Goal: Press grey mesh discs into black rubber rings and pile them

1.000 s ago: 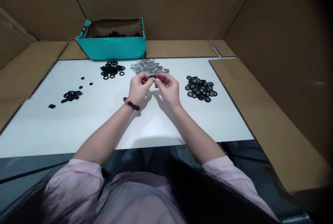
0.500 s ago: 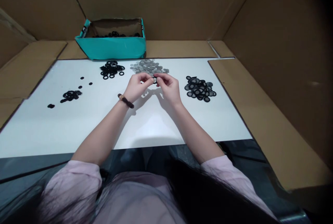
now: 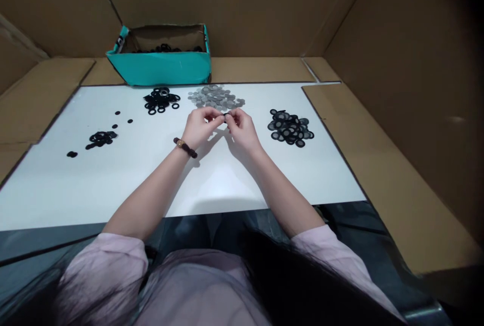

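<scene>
Above the middle of the white table, my left hand (image 3: 202, 125) and my right hand (image 3: 242, 128) meet at the fingertips. Both are closed in a pinch on one small black ring (image 3: 226, 117), mostly covered by the fingers; whether a disc sits inside it I cannot tell. Just beyond my fingers lies a pile of grey discs (image 3: 215, 98). To its left is a heap of black rings (image 3: 161, 100). On the right rests a pile of black rings with grey discs set in them (image 3: 290, 128).
A turquoise box (image 3: 166, 69) holding black rings stands at the back left. More black pieces (image 3: 102, 138) lie on the left of the white table (image 3: 143, 179), with a few scattered singly. Cardboard walls (image 3: 257, 8) enclose the back and sides.
Both hands stay pinched on the ring at nearly the same spot. The light face seen between the fingertips has turned out of sight, and the ring now looks dark. My right fingers have drawn in slightly.
</scene>
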The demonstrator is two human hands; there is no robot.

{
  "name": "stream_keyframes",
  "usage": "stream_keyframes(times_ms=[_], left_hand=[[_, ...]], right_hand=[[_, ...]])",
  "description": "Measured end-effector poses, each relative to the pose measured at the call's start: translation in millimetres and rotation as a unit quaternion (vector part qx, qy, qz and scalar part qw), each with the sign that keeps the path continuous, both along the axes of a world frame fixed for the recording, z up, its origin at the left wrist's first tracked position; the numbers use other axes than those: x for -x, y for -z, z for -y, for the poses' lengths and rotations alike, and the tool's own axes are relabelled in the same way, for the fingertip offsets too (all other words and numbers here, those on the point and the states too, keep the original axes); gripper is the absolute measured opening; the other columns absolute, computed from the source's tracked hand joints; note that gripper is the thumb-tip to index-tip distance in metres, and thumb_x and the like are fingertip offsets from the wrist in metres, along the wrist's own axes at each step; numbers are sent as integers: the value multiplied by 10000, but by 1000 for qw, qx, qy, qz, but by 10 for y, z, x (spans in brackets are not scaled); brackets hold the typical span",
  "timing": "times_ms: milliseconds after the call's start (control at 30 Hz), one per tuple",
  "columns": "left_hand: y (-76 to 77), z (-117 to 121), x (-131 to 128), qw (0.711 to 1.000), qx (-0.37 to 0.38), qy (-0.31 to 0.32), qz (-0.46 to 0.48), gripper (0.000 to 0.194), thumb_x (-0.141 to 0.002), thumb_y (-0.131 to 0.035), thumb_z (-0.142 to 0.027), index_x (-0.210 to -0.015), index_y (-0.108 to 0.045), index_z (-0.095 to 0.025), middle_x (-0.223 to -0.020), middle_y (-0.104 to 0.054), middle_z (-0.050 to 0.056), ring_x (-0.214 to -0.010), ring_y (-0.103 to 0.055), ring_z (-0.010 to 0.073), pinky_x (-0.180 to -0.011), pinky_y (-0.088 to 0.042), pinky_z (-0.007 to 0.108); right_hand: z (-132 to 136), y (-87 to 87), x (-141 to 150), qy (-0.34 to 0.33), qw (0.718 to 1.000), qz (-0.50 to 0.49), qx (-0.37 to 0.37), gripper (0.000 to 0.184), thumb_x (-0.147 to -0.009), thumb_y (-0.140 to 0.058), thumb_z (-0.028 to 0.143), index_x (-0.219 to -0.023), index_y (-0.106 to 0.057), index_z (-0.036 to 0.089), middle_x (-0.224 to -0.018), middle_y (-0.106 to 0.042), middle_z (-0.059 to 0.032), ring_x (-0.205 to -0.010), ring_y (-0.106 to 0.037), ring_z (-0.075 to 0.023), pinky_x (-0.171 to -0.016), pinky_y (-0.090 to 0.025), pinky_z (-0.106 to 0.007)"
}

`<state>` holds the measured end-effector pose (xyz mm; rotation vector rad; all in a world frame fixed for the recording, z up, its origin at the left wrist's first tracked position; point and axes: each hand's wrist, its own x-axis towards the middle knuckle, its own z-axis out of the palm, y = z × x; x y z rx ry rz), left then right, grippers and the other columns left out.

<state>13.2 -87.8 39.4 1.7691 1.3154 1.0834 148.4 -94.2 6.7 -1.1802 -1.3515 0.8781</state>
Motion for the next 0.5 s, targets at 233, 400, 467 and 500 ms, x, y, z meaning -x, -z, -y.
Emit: stream_keyframes(times_ms=[233, 400, 467, 500], left_hand=[[25, -12, -11, 999, -5, -8, -33, 149, -749, -582, -290, -719, -637, -155, -756, -698, 43, -708, -602, 155, -696, -463, 278], [-27, 17, -2, 998, -36, -11, -56, 165, -773, -564, -310, -719, -621, -165, -740, -688, 32, -692, -591, 151, -690, -460, 274], [-22, 23, -7, 998, -39, -12, -49, 166, -773, -570, -316, -714, -616, -169, -735, -685, 29, -685, -586, 150, -686, -460, 271], [-15, 24, -10, 998, -35, -11, -41, 164, -770, -575, -317, -708, -614, -169, -730, -684, 28, -681, -585, 148, -681, -459, 270]], right_hand=[[23, -84, -81, -33, 994, 101, -16, 165, -863, -503, 303, -733, -464, 210, -674, -550, 9, -661, -514, -145, -691, -412, -287], [13, -121, -113, -45, 995, 87, -10, 194, -858, -516, 316, -710, -461, 203, -656, -552, 8, -632, -505, -135, -653, -399, -276], [11, -118, -117, -42, 996, 78, -11, 211, -849, -533, 327, -695, -459, 203, -635, -540, 13, -614, -496, -129, -639, -398, -273], [10, -115, -118, -39, 997, 72, -11, 222, -844, -541, 336, -686, -459, 203, -624, -533, 15, -604, -491, -126, -628, -397, -271]])
